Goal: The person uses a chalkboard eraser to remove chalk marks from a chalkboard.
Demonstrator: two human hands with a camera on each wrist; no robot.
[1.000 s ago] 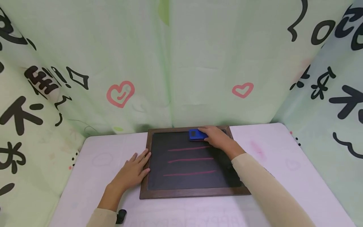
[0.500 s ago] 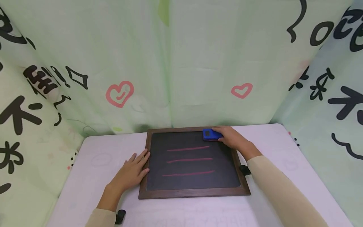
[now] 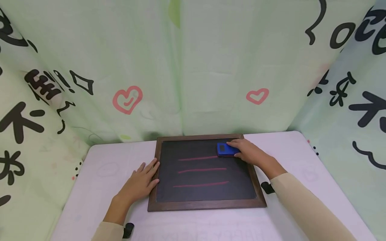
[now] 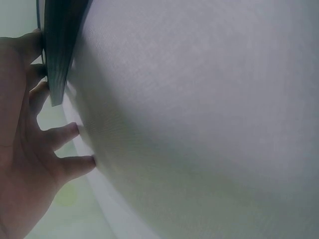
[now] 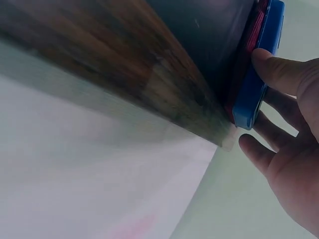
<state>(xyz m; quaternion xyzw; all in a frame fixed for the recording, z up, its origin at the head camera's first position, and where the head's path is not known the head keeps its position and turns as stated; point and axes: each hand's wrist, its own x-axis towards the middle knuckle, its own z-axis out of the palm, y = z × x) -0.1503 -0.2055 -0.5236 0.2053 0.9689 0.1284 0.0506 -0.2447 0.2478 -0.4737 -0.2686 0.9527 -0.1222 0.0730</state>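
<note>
A wood-framed blackboard (image 3: 196, 194) lies on the table with three pink chalk lines across its dark face. My right hand (image 3: 250, 152) grips a blue board eraser (image 3: 227, 150) on the board's upper right part, over the right end of the top line. In the right wrist view the thumb lies along one side of the eraser (image 5: 259, 74), whose reddish felt side faces the board. My left hand (image 3: 140, 182) rests with spread fingers against the frame's left edge. In the left wrist view some fingertips of the left hand (image 4: 30, 134) touch the frame and others the white tabletop.
The white table (image 3: 99, 187) extends to both sides and in front of the board. Behind and beside it hangs a pale green curtain (image 3: 211, 83) with black characters and pink hearts. Black wrist devices show at both sleeves.
The right hand has slid the eraser rightwards along the top of the board, then slightly down toward the top chalk line. The left hand has stayed at the frame.
</note>
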